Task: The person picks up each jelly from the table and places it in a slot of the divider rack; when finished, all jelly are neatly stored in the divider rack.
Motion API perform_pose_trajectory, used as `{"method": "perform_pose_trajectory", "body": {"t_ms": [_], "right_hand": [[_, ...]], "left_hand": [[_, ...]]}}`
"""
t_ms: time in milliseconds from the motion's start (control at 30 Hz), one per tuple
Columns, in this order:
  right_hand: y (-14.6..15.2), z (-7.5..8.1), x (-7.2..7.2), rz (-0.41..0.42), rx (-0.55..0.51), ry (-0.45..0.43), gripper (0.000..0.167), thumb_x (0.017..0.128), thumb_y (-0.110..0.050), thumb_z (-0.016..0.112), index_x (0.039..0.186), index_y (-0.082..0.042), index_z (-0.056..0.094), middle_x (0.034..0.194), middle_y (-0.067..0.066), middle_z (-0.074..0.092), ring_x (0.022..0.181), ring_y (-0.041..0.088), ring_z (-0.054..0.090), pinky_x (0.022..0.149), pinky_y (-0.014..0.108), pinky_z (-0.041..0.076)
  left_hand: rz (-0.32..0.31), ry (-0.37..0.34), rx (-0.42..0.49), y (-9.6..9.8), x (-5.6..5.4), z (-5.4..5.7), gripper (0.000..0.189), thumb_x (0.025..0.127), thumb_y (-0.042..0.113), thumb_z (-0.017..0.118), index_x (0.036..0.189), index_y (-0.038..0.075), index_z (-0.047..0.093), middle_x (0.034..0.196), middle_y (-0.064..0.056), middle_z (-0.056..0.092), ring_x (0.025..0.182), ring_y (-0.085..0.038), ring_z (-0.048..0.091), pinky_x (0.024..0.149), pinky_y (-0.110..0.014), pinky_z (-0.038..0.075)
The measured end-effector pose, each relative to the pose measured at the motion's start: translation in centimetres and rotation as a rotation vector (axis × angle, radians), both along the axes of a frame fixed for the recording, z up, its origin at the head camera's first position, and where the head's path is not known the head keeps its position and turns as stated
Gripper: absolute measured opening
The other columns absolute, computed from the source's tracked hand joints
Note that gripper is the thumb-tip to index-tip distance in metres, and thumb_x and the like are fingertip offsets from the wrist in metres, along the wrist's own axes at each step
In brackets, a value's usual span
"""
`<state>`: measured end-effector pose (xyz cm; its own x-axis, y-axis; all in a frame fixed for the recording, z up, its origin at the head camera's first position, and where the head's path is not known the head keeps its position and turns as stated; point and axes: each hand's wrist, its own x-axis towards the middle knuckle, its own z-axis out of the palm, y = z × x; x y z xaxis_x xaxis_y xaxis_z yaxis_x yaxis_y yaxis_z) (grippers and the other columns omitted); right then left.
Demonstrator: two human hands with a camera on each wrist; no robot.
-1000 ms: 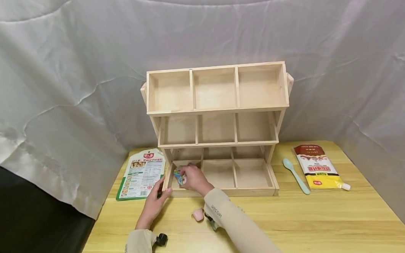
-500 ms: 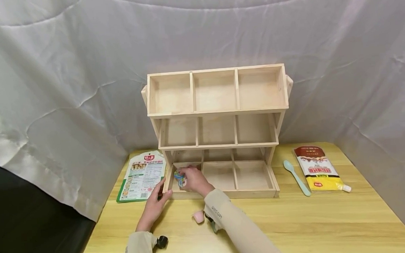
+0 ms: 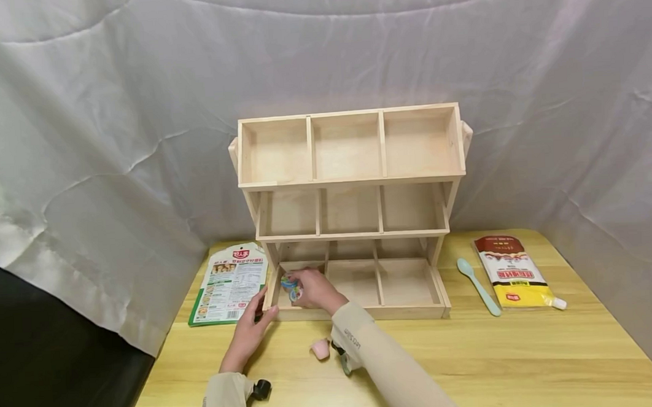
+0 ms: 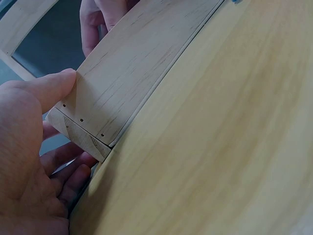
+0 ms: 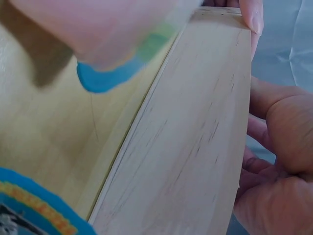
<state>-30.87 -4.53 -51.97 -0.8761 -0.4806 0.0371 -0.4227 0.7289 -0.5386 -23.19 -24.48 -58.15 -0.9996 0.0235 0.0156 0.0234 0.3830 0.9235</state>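
Low at the front left corner of the wooden three-tier shelf (image 3: 359,312), my left hand (image 3: 249,330) holds the bottom tray. In the left wrist view its thumb (image 4: 56,85) presses the front board (image 4: 127,73) and the fingers curl behind the side. My right hand (image 3: 314,288) reaches into the bottom left compartment and pinches a small blue-and-green patterned item (image 3: 292,288), partly hidden by the fingers. In the right wrist view the right fingers (image 5: 288,127) lie behind the front board (image 5: 171,127).
On the table (image 3: 506,366), a small pink cup-like thing (image 3: 320,349) sits near my right wrist. A printed packet (image 3: 231,285) lies left of the shelf. At right are a pale green spoon (image 3: 478,286) and a spouted pouch (image 3: 515,273). Grey curtain (image 3: 340,49) hangs behind.
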Motion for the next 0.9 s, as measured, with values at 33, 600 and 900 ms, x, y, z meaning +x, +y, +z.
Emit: {"method": "perform_pose_trajectory", "body": {"t_ms": [33, 600, 900], "right_hand": [[0.02, 0.0, 0.04, -0.001, 0.0, -0.005, 0.057, 0.074, -0.018, 0.095, 0.126, -0.01, 0.072, 0.111, 0.004, 0.071, 0.098, 0.018, 0.065, 0.09, 0.031, 0.056], [0.21, 0.03, -0.05, 0.012, -0.083, -0.048, 0.055, 0.074, -0.014, 0.095, 0.125, -0.009, 0.073, 0.107, 0.005, 0.073, 0.096, 0.017, 0.067, 0.084, 0.026, 0.055], [0.28, 0.01, 0.1, -0.005, -0.061, -0.039, 0.057, 0.075, -0.017, 0.095, 0.127, -0.011, 0.073, 0.105, 0.003, 0.072, 0.093, 0.014, 0.065, 0.084, 0.026, 0.055]], "left_hand": [[0.001, -0.002, 0.0, 0.02, 0.01, -0.04, 0.074, 0.103, 0.045, 0.063, 0.164, 0.021, 0.03, 0.16, -0.02, 0.044, 0.144, -0.038, 0.045, 0.118, -0.059, 0.034], [0.014, -0.002, -0.005, -0.02, -0.03, 0.08, 0.072, 0.103, 0.04, 0.064, 0.164, 0.021, 0.031, 0.161, -0.021, 0.043, 0.143, -0.039, 0.046, 0.118, -0.06, 0.034], [0.002, 0.0, -0.013, -0.04, -0.06, -0.11, 0.072, 0.104, 0.042, 0.062, 0.165, 0.021, 0.029, 0.162, -0.021, 0.041, 0.145, -0.038, 0.044, 0.117, -0.058, 0.035]]}}
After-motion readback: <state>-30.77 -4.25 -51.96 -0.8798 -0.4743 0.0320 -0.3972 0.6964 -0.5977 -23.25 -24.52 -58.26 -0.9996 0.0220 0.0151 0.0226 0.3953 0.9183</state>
